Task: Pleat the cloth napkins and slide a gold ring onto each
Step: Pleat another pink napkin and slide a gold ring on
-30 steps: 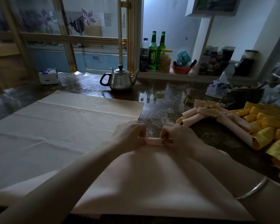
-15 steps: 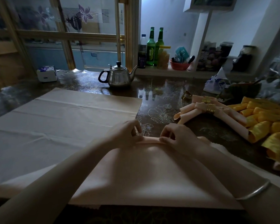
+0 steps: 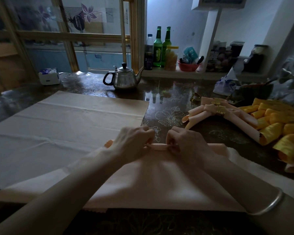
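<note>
Left hand (image 3: 134, 143), right hand (image 3: 187, 143) both pinch peach napkin (image 3: 151, 180) far-edge fold, napkin spread beneath wrists.

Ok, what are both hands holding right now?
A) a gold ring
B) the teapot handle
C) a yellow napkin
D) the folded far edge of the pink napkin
D: the left hand and right hand each pinch the fold at the far edge of the pink napkin.

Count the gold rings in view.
3: a loose ring on the table, a front ring and a rear ring on the pleated pink napkins. More may be hidden.
</note>
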`<action>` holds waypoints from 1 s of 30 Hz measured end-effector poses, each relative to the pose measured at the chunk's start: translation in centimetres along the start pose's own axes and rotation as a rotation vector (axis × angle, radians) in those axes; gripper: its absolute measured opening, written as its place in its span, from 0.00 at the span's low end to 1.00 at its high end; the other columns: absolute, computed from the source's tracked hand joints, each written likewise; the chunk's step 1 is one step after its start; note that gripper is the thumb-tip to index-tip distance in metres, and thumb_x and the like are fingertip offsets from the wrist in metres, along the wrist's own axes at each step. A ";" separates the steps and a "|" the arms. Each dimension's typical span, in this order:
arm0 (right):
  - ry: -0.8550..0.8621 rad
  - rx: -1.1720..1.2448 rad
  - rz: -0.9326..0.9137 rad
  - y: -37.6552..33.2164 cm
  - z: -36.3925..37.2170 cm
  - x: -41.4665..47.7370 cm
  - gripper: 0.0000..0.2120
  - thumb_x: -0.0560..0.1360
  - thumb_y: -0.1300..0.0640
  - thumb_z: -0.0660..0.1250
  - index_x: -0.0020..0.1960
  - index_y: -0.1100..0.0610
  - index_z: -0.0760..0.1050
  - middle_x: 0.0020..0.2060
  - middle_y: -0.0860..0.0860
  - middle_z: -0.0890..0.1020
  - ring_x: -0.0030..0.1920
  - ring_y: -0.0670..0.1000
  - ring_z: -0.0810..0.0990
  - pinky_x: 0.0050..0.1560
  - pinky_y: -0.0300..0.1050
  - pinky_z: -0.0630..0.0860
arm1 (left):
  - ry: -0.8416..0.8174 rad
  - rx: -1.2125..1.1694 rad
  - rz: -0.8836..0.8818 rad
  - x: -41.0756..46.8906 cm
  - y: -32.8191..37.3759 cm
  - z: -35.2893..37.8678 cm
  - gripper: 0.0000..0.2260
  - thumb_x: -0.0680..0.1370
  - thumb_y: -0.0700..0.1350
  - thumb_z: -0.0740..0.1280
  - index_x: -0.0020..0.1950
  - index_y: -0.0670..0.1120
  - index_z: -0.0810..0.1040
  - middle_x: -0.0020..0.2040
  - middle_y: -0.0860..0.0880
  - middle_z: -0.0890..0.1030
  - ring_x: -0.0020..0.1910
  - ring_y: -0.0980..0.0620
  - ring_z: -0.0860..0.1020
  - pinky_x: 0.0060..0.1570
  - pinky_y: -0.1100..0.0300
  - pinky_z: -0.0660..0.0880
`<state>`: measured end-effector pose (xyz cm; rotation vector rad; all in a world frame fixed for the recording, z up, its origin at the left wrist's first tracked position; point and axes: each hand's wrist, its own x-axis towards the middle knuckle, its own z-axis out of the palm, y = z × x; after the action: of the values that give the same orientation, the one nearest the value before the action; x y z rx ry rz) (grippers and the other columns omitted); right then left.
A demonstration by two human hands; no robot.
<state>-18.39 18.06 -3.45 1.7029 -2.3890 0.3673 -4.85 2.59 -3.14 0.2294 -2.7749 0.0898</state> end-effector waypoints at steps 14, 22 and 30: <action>-0.183 0.230 0.117 0.4 -0.6 -0.3 0.11 0.73 0.51 0.72 0.55 0.48 0.80 0.48 0.45 0.76 0.46 0.42 0.74 0.50 0.38 0.71 | -0.162 -0.345 -0.204 -0.8 -1.3 0.1 0.11 0.72 0.55 0.74 0.51 0.55 0.80 0.51 0.58 0.79 0.39 0.62 0.73 0.39 0.69 0.66; -0.078 -0.049 0.022 -1.2 -0.9 -1.0 0.05 0.76 0.52 0.65 0.51 0.49 0.74 0.50 0.46 0.75 0.50 0.50 0.77 0.42 0.43 0.68 | 0.055 -0.024 0.024 -1.5 0.4 -0.5 0.08 0.67 0.49 0.72 0.44 0.54 0.77 0.44 0.55 0.81 0.40 0.51 0.80 0.33 0.62 0.66; -0.122 0.253 -0.019 0.4 -0.7 -1.8 0.02 0.76 0.52 0.69 0.47 0.50 0.78 0.43 0.44 0.76 0.39 0.42 0.72 0.43 0.40 0.70 | -0.106 -0.448 -0.086 -2.4 -0.2 -0.5 0.06 0.71 0.49 0.75 0.42 0.50 0.79 0.34 0.60 0.76 0.35 0.69 0.73 0.33 0.74 0.66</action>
<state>-18.16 20.03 -3.34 1.9027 -2.5004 0.6023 -2.46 2.83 -3.50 0.2401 -2.7921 -0.5743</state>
